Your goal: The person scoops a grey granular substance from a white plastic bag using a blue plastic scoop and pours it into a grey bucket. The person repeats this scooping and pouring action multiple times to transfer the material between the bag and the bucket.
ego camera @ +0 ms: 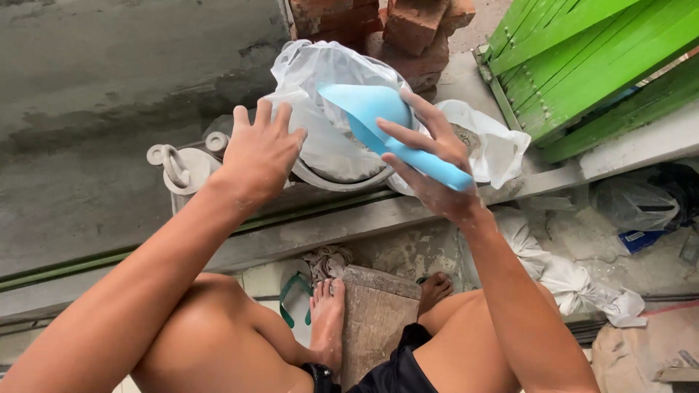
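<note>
A white plastic bag [328, 94] hides most of the grey bucket [342, 178] beneath it, and the green wooden pallet [582, 58] runs off the top edge.

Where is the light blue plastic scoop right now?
In the head view, the light blue plastic scoop sits just right of centre, held by its handle in the right hand, with its bowl over the open white plastic bag.

Both arms are stretched forward; the left hand [261, 154] is spread open, the right hand [429, 164] is curled in a grip
</note>
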